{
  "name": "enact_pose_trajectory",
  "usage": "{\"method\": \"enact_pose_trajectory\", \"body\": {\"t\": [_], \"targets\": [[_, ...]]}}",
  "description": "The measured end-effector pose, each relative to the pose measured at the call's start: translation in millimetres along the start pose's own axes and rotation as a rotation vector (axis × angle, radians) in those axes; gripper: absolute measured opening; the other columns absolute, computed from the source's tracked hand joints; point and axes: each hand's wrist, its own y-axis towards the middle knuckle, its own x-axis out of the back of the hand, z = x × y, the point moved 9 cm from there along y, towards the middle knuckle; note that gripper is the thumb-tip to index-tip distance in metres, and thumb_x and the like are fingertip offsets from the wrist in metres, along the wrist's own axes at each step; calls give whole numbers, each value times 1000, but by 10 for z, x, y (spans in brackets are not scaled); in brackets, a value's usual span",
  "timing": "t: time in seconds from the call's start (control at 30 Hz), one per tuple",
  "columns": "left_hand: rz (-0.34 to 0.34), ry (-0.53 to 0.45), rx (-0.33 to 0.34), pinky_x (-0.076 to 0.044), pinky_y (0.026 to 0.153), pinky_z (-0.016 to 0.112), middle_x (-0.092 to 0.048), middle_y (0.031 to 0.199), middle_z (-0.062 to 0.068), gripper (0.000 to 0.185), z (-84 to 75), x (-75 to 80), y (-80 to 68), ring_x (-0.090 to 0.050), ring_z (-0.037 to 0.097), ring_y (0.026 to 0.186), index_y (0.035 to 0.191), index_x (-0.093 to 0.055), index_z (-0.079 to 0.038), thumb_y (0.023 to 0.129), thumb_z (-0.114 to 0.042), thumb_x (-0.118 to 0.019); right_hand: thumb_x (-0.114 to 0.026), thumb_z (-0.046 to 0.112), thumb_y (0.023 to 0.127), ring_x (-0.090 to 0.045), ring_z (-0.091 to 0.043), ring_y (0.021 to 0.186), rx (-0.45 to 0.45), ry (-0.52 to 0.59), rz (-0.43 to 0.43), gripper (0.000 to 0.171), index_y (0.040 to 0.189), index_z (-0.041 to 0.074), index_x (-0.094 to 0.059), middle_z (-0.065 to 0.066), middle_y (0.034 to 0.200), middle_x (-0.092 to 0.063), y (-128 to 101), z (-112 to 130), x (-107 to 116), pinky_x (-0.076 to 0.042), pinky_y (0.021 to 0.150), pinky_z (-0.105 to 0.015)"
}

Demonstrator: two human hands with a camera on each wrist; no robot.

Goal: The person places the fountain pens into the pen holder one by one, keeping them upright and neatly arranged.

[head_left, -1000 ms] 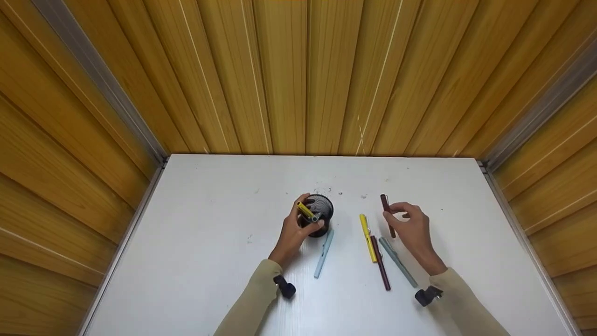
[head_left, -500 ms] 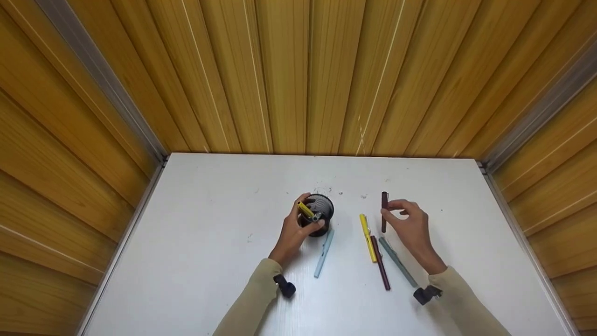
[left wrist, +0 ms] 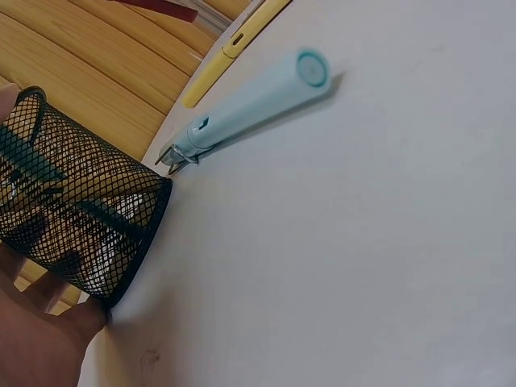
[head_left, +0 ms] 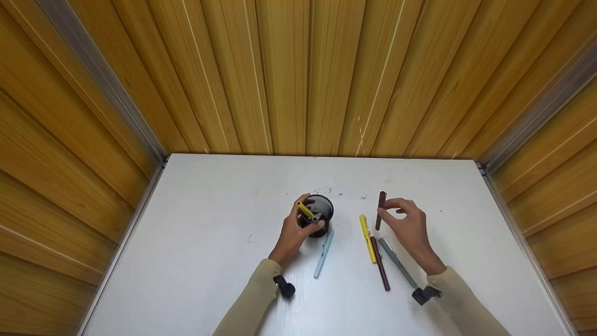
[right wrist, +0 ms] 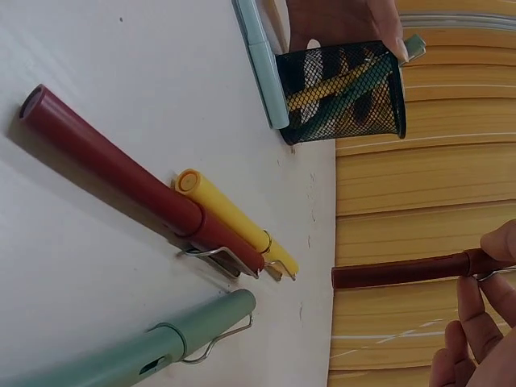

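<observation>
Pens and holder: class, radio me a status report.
Left hand grips mesh holder. Right hand pinches dark red pen, lifted off table. Nothing between pen and holder.

The mesh pen holder (head_left: 319, 214) stood mid-table (head_left: 210, 261), the left hand (head_left: 294, 233) around it. A pen (head_left: 323, 253) lay just before it. To its right lay three pens (head_left: 380, 254) together, beside the right hand (head_left: 408, 226), which held a raised pen (head_left: 380, 211).
</observation>
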Motion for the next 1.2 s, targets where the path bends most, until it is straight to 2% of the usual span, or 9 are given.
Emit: {"method": "enact_pose_trajectory", "body": {"t": [0.07, 0.17, 0.43, 0.7, 0.83, 0.97, 1.07, 1.2], "targets": [[1, -10, 4, -39, 126, 54, -49, 165, 7, 87, 5, -2, -6, -49, 31, 154, 171, -36, -33, 98, -41, -84, -86, 2, 94, -61, -10, 106, 12, 11, -4, 17, 111, 2, -80, -11, 107, -80, 0, 27, -2, -48, 96, -38], [-2, -12, 0, -38, 127, 54, -49, 165, 7, 85, 5, 0, -6, -49, 30, 154, 169, -37, -37, 98, -40, -84, -86, 3, 94, -62, -10, 106, 23, 14, -5, 17, 110, 3, -81, -10, 106, -79, -2, 69, -9, -47, 95, -35], [-1, -3, -8, -36, 127, 57, -50, 165, 8, 90, 12, 1, 3, -48, 31, 154, 172, -34, -23, 98, -39, -83, -86, 3, 95, -61, -13, 110, 14, 38, 20, 18, 112, 4, -81, -9, 109, -79, -9, 157, -43, -45, 98, -35], [-5, 20, 3, -33, 129, 57, -50, 165, 5, 90, 29, 8, 2, -47, 28, 154, 172, -35, -27, 97, -42, -83, -87, 2, 93, -61, -14, 110, 44, 79, 31, 19, 110, 5, -81, -9, 110, -77, -20, 283, -115, -45, 97, -35], [-5, 12, -1, -32, 129, 60, -50, 166, 6, 88, 21, 5, 4, -46, 30, 155, 171, -36, -27, 98, -41, -82, -88, 0, 92, -62, -14, 109, 71, 100, 28, 18, 108, 5, -82, -8, 109, -77, -15, 359, -153, -45, 96, -35], [2, -7, -15, -37, 126, 59, -50, 165, 9, 87, 3, -4, 6, -49, 33, 153, 171, -36, -23, 99, -37, -82, -88, 1, 92, -62, -13, 110, 81, 112, 41, 17, 107, 6, -82, -7, 107, -77, -7, 415, -209, -45, 96, -36], [2, -13, -14, -40, 125, 56, -51, 163, 10, 87, -4, -3, 3, -51, 32, 151, 171, -37, -25, 98, -37, -83, -88, 2, 92, -62, -15, 110, 87, 118, 57, 17, 107, 7, -82, -7, 107, -77, 2, 455, -262, -45, 97, -38], [-4, -10, -13, -39, 125, 57, -51, 163, 10, 86, -5, 3, 3, -51, 32, 151, 170, -38, -26, 98, -37, -83, -88, 2, 92, -63, -16, 109, 104, 126, 77, 17, 106, 8, -82, -5, 105, -77, 17, 520, -332, -46, 96, -39]]}}
